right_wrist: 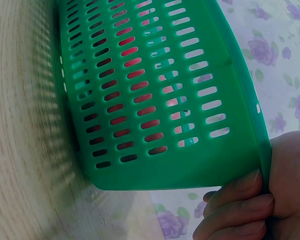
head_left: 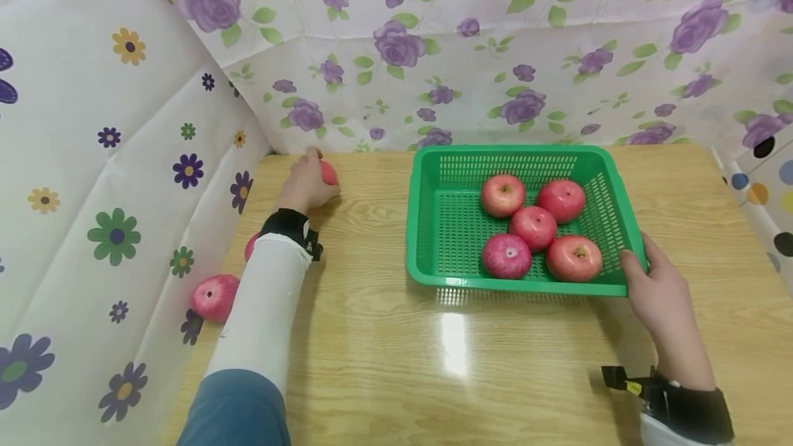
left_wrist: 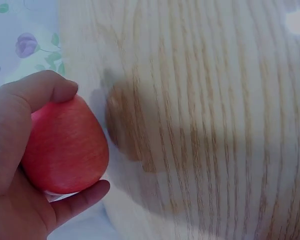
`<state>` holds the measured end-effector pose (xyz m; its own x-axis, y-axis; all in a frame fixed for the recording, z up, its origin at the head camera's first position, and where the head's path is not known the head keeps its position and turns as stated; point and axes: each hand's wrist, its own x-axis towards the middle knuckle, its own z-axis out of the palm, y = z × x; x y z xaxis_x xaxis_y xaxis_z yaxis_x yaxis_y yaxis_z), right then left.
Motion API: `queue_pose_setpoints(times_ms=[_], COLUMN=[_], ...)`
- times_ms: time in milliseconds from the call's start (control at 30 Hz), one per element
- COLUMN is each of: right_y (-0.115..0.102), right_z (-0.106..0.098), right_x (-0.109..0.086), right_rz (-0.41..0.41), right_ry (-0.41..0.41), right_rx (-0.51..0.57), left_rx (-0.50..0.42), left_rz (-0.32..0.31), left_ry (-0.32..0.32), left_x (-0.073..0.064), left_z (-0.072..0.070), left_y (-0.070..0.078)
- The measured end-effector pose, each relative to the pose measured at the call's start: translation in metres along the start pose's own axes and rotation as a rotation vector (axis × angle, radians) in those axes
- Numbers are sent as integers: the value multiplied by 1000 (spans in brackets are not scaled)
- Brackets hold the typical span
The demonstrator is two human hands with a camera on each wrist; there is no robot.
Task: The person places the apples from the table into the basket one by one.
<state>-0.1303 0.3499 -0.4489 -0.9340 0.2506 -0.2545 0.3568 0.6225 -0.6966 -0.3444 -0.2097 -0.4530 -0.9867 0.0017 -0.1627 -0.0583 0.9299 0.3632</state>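
Observation:
At the back left of the table, my left hand grips a red apple. In the left wrist view the thumb and fingers curl round that apple from two sides. My right hand holds the front right corner of a green plastic basket, thumb over the rim and fingers beneath it, as the right wrist view shows. Inside the basket lie several red apples, grouped toward its right half.
Another apple lies at the table's left edge against the flowered sheet. One more apple is mostly hidden behind my left forearm. A sheet with purple roses hangs along the back of the wooden table.

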Motion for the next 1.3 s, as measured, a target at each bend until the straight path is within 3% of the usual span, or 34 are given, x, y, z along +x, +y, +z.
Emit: queue_pose_setpoints(times_ms=[267, 500, 800, 1067, 1300], right_y=[1, 0, 0, 1, 1], right_z=[0, -1, 0, 0, 1], right_x=[1, 0, 0, 0, 1], right_rz=[2, -4, -10, -6, -11], right_ry=[-2, 7, 0, 8, 4], right_rx=[-9, -17, -11, -14, -16], left_rx=[-68, -84, -150, -151, -147], left_rz=[40, 121, 154, 257, 375], left_ry=[59, 108, 161, 174, 232], left_x=[-3, -1, -7, -13, -16], left_z=[-5, -4, -3, -5, -9], left_y=[10, 21, 38, 62, 79])
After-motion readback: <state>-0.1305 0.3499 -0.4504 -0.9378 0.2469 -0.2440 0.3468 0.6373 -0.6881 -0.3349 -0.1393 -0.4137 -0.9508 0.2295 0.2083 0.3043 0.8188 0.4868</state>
